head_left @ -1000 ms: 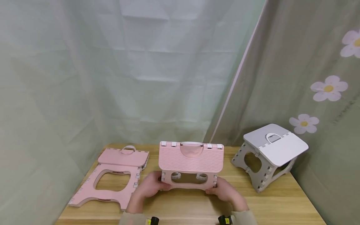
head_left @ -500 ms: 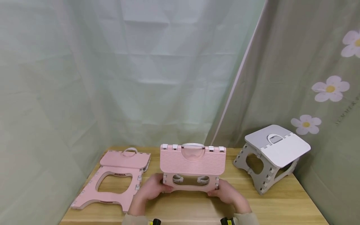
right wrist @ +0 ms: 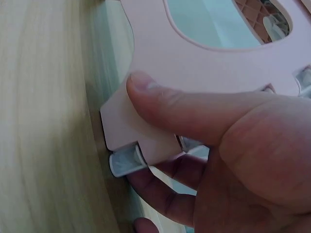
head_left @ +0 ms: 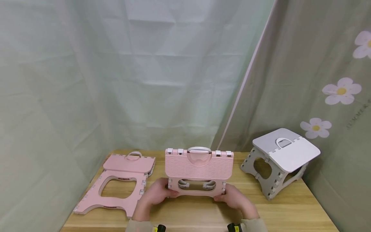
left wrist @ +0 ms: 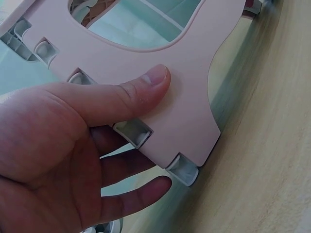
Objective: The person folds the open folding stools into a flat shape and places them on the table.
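Note:
A pink folding stool (head_left: 198, 169) stands partly folded in the middle of the table, one textured half of its top facing me and its pale handle along the upper edge. My left hand (head_left: 156, 194) grips the left edge of its front leg panel, thumb on the panel's face and fingers behind (left wrist: 131, 92). On the opposite edge, my right hand (head_left: 235, 198) holds the same panel in like manner. Both wrist views show the panel's pink surface (right wrist: 209, 70), with pale hinge pieces along its side and its lower corner close to the tabletop.
A second pink folding stool (head_left: 116, 202) lies flattened at the left of the wooden table (head_left: 191, 214). At the right stands an unfolded grey-white stool (head_left: 294, 154). A pale curtain (head_left: 168, 80) hangs behind, and a flowered one (head_left: 290, 80) at the right.
The scene shifted slightly right and down in the head view between the first two frames, and more of the middle stool's handle shows. Both hands keep their hold on it.

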A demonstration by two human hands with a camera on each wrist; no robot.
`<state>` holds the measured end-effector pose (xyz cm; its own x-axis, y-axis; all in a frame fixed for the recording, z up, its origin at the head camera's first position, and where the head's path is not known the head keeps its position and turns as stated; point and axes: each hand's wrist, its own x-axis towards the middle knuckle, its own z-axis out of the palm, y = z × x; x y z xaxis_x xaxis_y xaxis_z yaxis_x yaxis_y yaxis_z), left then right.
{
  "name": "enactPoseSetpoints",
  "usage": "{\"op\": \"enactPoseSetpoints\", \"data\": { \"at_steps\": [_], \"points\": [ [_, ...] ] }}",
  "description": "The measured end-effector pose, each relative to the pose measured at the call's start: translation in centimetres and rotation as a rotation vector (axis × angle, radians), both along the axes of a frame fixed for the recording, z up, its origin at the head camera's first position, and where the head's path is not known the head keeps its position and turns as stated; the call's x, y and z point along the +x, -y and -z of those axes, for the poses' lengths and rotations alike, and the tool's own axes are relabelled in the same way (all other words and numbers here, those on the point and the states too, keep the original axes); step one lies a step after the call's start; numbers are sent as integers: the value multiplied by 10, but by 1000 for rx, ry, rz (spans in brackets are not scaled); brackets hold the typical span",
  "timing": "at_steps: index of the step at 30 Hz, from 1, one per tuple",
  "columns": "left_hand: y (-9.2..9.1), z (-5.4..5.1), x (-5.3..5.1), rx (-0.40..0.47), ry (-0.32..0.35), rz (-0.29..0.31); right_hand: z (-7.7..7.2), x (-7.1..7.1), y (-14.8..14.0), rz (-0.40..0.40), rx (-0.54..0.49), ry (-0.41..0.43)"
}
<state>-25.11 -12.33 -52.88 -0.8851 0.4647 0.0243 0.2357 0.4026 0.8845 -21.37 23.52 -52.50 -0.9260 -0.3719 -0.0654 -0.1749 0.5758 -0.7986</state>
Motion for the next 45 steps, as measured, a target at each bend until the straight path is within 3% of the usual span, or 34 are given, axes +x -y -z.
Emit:
{"op": "enactPoseSetpoints", "data": {
  "at_steps": [5,11,18,23,32,45],
  "points": [
    [2,-1,0,-10,-2,-14,2,0,-13,39,-30,41],
    [6,-2,-5,79,29,-59,-3,-2,-30,89,-81,104],
    [3,1,-9,145,8,-100,-6,-4,-30,-9,-172,75],
    [6,2,-7,100,-26,-94,-4,-1,-23,25,-146,56],
    [12,-1,-5,61,-19,-95,0,0,-20,46,-111,73],
    [10,2,-8,33,-32,-87,-5,-1,-19,-2,-113,95]
  ]
}}
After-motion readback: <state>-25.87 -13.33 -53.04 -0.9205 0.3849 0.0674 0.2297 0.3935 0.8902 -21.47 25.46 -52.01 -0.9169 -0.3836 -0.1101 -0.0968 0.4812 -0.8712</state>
